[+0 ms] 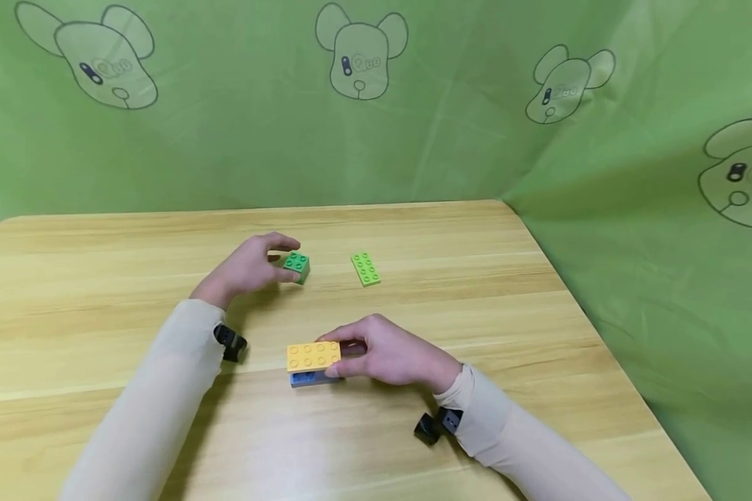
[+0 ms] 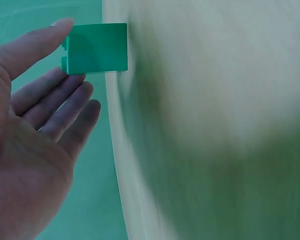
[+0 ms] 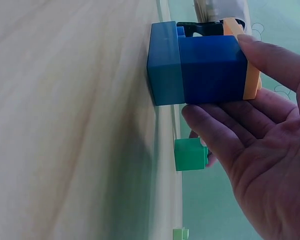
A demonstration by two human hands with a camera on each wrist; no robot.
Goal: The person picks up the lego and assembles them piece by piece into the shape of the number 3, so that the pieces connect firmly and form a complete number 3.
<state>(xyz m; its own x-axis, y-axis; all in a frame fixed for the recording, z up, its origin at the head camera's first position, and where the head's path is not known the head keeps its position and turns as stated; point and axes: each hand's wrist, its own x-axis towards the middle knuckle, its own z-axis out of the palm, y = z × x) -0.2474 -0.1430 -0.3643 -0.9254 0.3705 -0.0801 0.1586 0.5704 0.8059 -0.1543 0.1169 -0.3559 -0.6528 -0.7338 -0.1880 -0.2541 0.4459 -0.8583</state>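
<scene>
My left hand (image 1: 247, 264) is spread around a green brick (image 1: 297, 266) standing studs-up on the table. In the left wrist view its thumb (image 2: 42, 45) lies by the brick's studded end, and the fingers extend loosely below; whether they touch the brick is unclear. My right hand (image 1: 391, 351) grips a stack of bricks nearer the front. A yellow-orange plate (image 1: 313, 355) tops the stack, a dark blue brick (image 3: 212, 70) is in the middle, and a lighter blue brick (image 3: 165, 65) forms the base. The thumb is on the plate's edge, the fingers along the far side.
A lime green eight-stud plate (image 1: 366, 269) lies to the right of the green brick. The wooden table (image 1: 476, 278) ends at a green curtain (image 1: 451, 139) behind and on the right. Each wrist bears a small black camera (image 1: 230, 343).
</scene>
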